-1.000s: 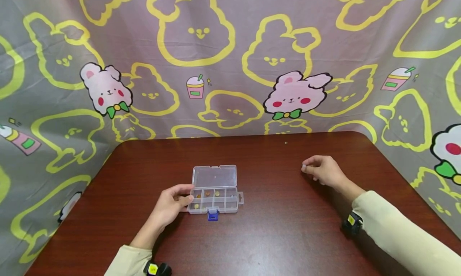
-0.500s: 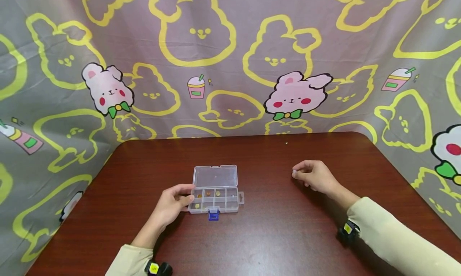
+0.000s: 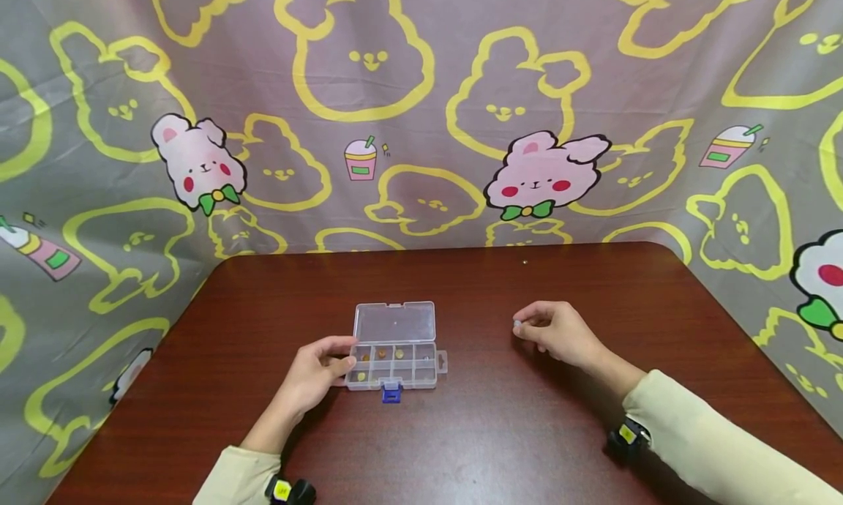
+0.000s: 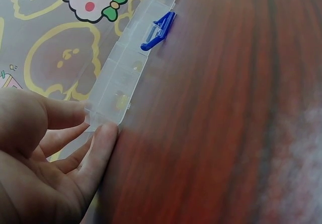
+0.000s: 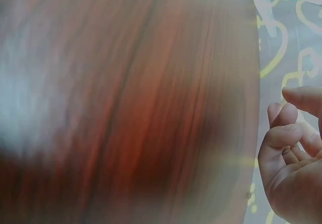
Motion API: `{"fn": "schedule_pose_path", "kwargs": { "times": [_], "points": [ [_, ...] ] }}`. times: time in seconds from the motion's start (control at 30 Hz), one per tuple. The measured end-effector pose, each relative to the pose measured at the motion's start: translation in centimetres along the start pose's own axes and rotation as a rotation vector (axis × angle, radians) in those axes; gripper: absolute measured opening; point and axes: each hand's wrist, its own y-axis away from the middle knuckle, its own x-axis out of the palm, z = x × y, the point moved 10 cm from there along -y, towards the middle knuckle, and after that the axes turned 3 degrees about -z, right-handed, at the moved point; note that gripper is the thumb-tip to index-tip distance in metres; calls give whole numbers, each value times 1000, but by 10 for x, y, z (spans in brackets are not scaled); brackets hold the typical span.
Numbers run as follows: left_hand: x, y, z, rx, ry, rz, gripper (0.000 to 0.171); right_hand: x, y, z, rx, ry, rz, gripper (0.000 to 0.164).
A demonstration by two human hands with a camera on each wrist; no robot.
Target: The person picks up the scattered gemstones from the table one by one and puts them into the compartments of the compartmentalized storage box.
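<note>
A clear plastic compartment box (image 3: 421, 384) stands left of the table's middle, its lid (image 3: 395, 322) swung back and a blue latch (image 3: 391, 394) at the front. Small yellowish and brownish bead-like pieces lie in several compartments. My left hand (image 3: 312, 373) grips the box's left end between thumb and fingers; the left wrist view shows the fingers at that corner of the box (image 4: 115, 78). To the right of the box, my right hand (image 3: 560, 333) pinches a tiny pale piece (image 3: 516, 326) at its fingertips. In the right wrist view the hand (image 5: 289, 158) hides that piece.
A tiny shiny speck (image 3: 525, 262) lies near the back edge of the dark wooden table (image 3: 296, 285). A patterned cloth (image 3: 421, 124) hangs around the back and sides. A hang tab (image 3: 443, 362) juts from the box's right end.
My right hand has moved left and slightly nearer, toward the box, with the pale piece at its fingertips. The left hand and the box have stayed in place.
</note>
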Motion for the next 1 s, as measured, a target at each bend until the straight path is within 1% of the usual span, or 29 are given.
{"fn": "schedule_pose_path", "kwargs": {
  "times": [0.13, 0.37, 0.77, 1.0],
  "points": [
    [0, 0, 0, -6, 0, 3, 31, 9, 3, 6, -14, -18, 14, 21],
    [0, 2, -1, -11, -11, 1, 32, 25, 8, 20, -67, -44, 41, 19],
    [-1, 2, 0, -20, -6, -1, 32, 52, 11, 39, -151, -54, 83, 16],
    [0, 2, -1, -15, -2, 4, 32, 67, 12, 49, -170, -58, 97, 14]
  ]
}}
